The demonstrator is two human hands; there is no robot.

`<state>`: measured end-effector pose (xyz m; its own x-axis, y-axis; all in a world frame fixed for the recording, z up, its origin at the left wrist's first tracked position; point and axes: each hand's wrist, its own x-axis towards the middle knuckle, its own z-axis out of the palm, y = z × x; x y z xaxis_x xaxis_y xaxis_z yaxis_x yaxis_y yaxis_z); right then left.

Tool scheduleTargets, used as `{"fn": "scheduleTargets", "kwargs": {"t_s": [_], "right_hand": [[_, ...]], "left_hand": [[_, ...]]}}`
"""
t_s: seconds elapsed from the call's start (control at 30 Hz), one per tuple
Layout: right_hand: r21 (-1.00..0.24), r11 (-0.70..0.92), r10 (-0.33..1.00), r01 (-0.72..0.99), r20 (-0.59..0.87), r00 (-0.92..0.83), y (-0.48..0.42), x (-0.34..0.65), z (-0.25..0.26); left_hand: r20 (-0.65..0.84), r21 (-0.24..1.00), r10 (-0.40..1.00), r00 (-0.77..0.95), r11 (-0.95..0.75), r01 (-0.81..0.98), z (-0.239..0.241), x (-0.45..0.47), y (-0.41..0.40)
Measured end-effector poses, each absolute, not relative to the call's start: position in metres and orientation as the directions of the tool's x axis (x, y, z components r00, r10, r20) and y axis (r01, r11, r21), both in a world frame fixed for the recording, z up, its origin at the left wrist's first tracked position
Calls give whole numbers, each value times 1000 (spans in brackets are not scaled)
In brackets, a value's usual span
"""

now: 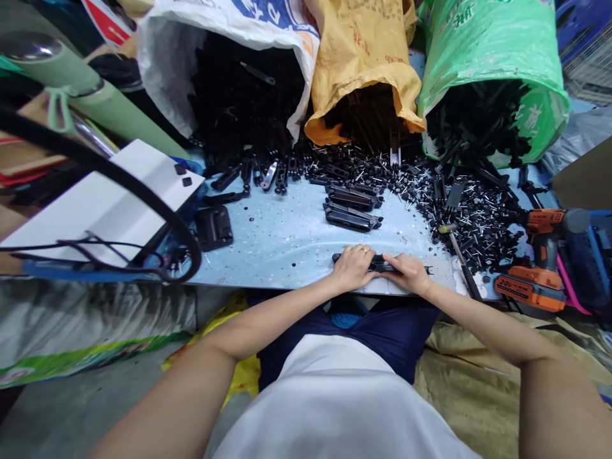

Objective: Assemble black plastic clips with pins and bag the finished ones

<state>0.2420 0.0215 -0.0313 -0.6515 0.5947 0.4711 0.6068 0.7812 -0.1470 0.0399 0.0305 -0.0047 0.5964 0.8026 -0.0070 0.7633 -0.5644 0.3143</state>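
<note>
At the table's front edge, my left hand (354,266) and my right hand (406,273) are both closed on one long black plastic part (379,262). It lies level, left to right, with an end poking out past each hand. The fingers cover much of it, so its exact kind does not show. Just beyond the hands, several similar long black assemblies (352,215) lie stacked side by side. A hammer (461,261) with a yellowish head and dark handle rests to the right of my right hand.
A white sack (167,76), a yellow sack (363,57) and a green sack (492,44) spill black parts along the back. Loose pins (468,197) heap at the right, near an orange cordless drill (540,261). A black cable (143,197) arches over a white board (109,204) at left.
</note>
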Motion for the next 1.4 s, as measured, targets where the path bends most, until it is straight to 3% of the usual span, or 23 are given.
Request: {"fn": "scheduleTargets", "kwargs": {"t_s": [0.23,0.37,0.47,0.53,0.7,0.77,0.87,1.0,1.1,1.2,1.27,1.33,1.4], "right_hand": [[-206,865,500,457,307,-810,38,258,-31],[-197,819,573,539,226,-788,41,259,-29],[-201,848,521,491,140,-842,42,258,-25],[-165,845,529,509,110,-842,43,260,-20],[61,713,687,699,142,-713,37,263,-8],[55,729,667,682,166,-727,29,259,3],[-107,832,553,544,234,-800,10,246,33],[-489,847,413,209,356,-838,-23,219,61],[-634,765,512,117,487,-707,-41,185,40],[-703,600,800,382,531,-280,-36,145,-1],[-720,503,837,478,543,-62,-15,127,-22],[-681,521,813,515,579,-58,19,125,-31],[-584,571,782,577,602,-164,65,140,-28]], "left_hand": [[48,299,765,643,-625,721,-9,39,31],[77,306,779,623,-613,728,-13,37,29],[54,298,756,652,-635,712,-10,38,25],[41,265,763,645,-631,729,-7,39,20],[149,113,732,664,-680,724,-11,30,10],[213,131,715,666,-697,705,-12,20,12],[388,287,646,658,-763,580,1,4,8],[647,567,546,532,-811,141,40,-5,-24],[689,668,605,399,-744,-23,54,3,-49],[732,633,630,261,-770,84,40,16,-53],[773,533,588,240,-806,256,21,20,-40],[798,392,538,270,-805,444,2,19,-20],[764,253,538,357,-758,601,-13,13,2]]}}
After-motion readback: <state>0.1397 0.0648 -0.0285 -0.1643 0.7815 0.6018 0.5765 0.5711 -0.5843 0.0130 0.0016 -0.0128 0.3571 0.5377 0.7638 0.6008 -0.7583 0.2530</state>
